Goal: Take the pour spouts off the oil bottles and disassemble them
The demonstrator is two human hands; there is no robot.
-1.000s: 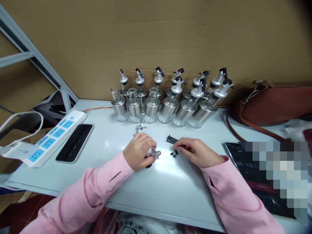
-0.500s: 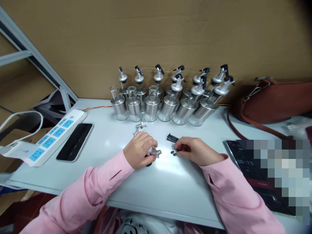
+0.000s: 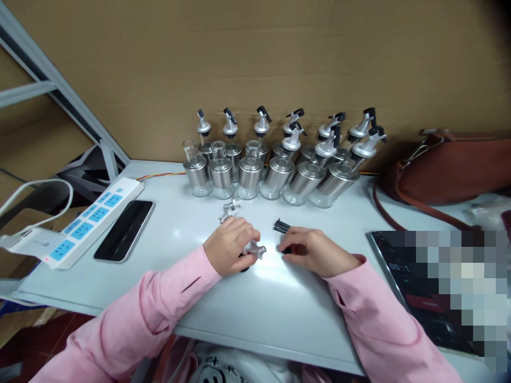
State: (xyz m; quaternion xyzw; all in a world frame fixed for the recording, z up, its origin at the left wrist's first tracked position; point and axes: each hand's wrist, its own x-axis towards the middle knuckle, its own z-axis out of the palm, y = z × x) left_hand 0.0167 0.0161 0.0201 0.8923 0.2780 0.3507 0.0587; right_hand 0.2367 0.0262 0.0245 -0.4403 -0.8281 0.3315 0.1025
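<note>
My left hand (image 3: 230, 244) is closed around a silver pourer spout (image 3: 255, 249), whose narrow end points right. A dark part of it shows below the thumb. My right hand (image 3: 317, 250) has its thumb and fingertips curled around small black pieces (image 3: 286, 250) on the table. Just beyond those fingers lie several black stick-like parts (image 3: 281, 226), partly covered by the hand. More silver spout parts (image 3: 229, 209) rest behind my left hand.
Glass bottles with steel sleeves (image 3: 250, 175) stand in two rows at the back, most topped with pourers. A power strip (image 3: 96, 218) and a phone (image 3: 124, 231) lie left. A brown bag (image 3: 455, 165) and a dark tablet-like screen (image 3: 415, 287) are right.
My right hand has shifted slightly left, and its fingertips now close over the small black pieces that lay uncovered before. My left hand keeps its hold on the spout.
</note>
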